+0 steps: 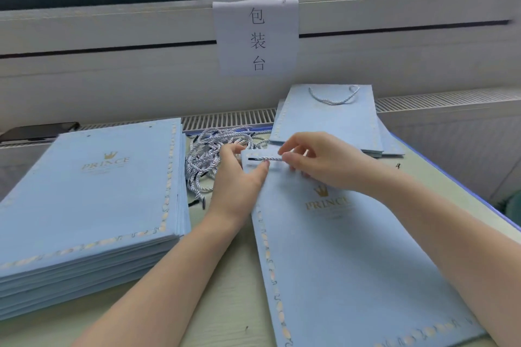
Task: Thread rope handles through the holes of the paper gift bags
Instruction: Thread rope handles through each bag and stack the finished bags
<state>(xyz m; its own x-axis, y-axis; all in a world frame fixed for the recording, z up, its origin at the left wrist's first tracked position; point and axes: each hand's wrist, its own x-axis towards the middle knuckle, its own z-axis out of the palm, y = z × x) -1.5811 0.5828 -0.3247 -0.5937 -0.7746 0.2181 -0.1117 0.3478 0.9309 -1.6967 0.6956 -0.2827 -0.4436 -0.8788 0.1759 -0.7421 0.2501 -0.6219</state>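
Blue PRINCE gift bag (352, 262) pinned flat by left hand (239, 177); right hand (313, 160) grip pinching rope handle (267, 159), tip aimed nine o'clock for threading.

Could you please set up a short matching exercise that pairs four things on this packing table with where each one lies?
Things:
1. stack of flat bags
2. pile of rope handles
3. finished bag
4. rope being threaded

Places:
A. far right, near the radiator grille, its handle already looped at its top
B. near left of the table
C. pinched in the right hand, at the top of the bag that the left hand steadies
D. middle, between the stack and the hands

Pairs: 1-B, 2-D, 3-A, 4-C
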